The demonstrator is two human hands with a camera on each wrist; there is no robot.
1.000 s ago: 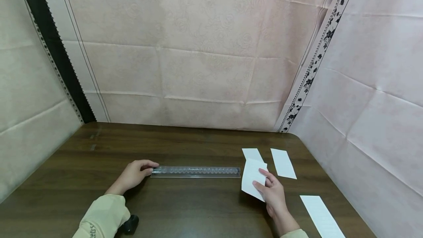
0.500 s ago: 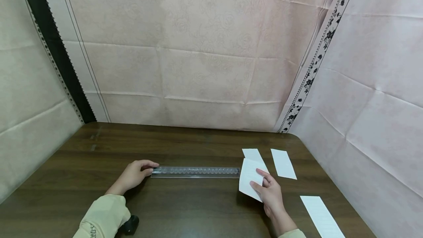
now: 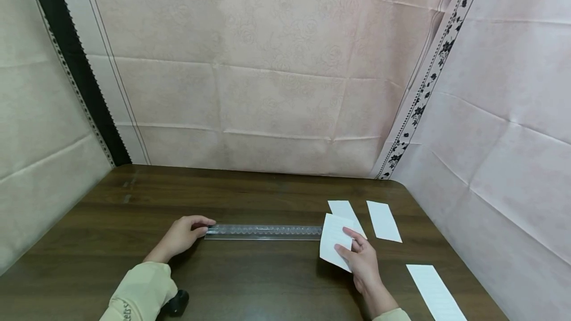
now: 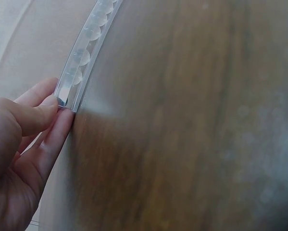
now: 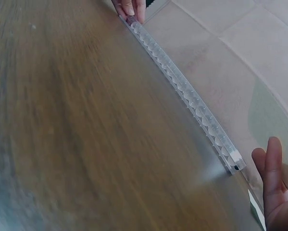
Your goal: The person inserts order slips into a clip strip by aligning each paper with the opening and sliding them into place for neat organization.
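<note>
My left hand [image 3: 180, 237] pinches the left end of a long clear plastic strip with a row of rounded scallops [image 3: 263, 232] between thumb and fingers. In the left wrist view the thumb presses on that end of the strip [image 4: 88, 48]. A white paper slip [image 3: 333, 241] is in my right hand [image 3: 365, 264], pinched between thumb and fingers and tilted up off the table. It covers the strip's right end in the head view. The right wrist view shows that end of the strip [image 5: 196, 108] free, beside the right hand [image 5: 276, 197].
On the brown wooden table [image 3: 250, 281] lie more white slips: one behind the held paper [image 3: 342, 208], one at the back right [image 3: 384, 222], and a longer one [image 3: 436, 292] at the front right. Pale cloth [image 3: 276, 63] hangs behind the table and along both sides.
My right hand has moved slightly left with the paper, which now covers the strip's right end. The left hand and the strip have stayed in place.
</note>
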